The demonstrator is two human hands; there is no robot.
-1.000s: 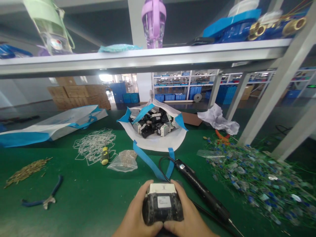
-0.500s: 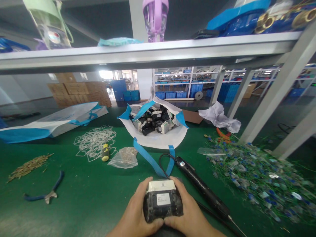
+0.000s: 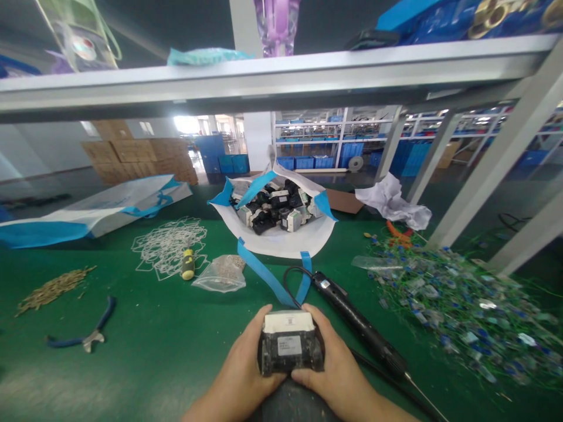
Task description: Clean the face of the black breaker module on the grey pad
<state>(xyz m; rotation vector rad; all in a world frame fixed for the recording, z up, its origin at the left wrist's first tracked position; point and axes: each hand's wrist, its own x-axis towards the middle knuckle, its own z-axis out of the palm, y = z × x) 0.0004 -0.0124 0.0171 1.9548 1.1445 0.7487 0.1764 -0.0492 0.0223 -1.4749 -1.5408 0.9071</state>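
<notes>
Between my two hands is a black and off-white device [image 3: 290, 346] with a printed label on its dark face. My left hand [image 3: 248, 360] wraps its left side, and my right hand [image 3: 332, 357] grips the right side, thumbs low on the near edge. Beyond it stands a white bag [image 3: 281, 246] with blue trim and straps, its mouth open on several similar black and white devices [image 3: 279, 202]. Just right of my hands lies a black electric screwdriver [image 3: 360, 325], its bit pointing toward the lower right.
Pliers [image 3: 90, 334], a small yellow-black screwdriver [image 3: 187, 265], white wire pieces [image 3: 169, 246] and a plastic bag of small parts [image 3: 224, 272] lie left. Green wire seals [image 3: 457, 310] heap at right, near crumpled paper [image 3: 393, 202]. A metal shelf [image 3: 264, 82] crosses above.
The device tilts slightly and its label now catches the light, while both hands keep their hold. The whole view has shifted a little, with the bench appearing higher in the picture.
</notes>
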